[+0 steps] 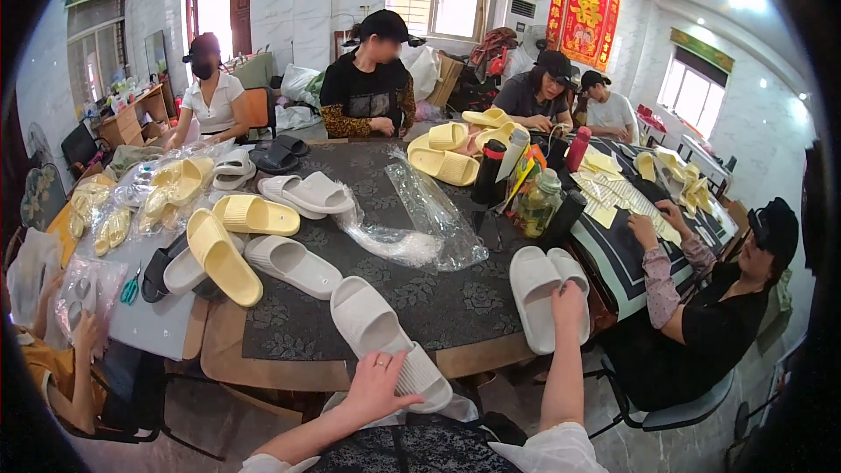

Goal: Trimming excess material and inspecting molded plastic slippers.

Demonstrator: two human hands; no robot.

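Two grey slide slippers [361, 308] lie overlapping at the front edge of the table, the nearer one with a ribbed strap reaching past the edge. My left hand [378, 385] rests on that nearer slipper, a ring on one finger, fingers extended and thumb spread to the right. Further right, a second pair of grey slippers [533, 293] stands side by side at the table's right corner. My right hand [569, 302] is closed on the right-hand slipper of this pair; its fingertips are partly hidden.
Yellow slippers [223, 258] and more grey ones [293, 264] lie on the dark patterned cloth [473, 311]. Clear plastic wrap [434, 215] lies mid-table. Bottles and a jar [539, 204] stand at the right. Scissors [130, 289] lie left. Several people work around the tables.
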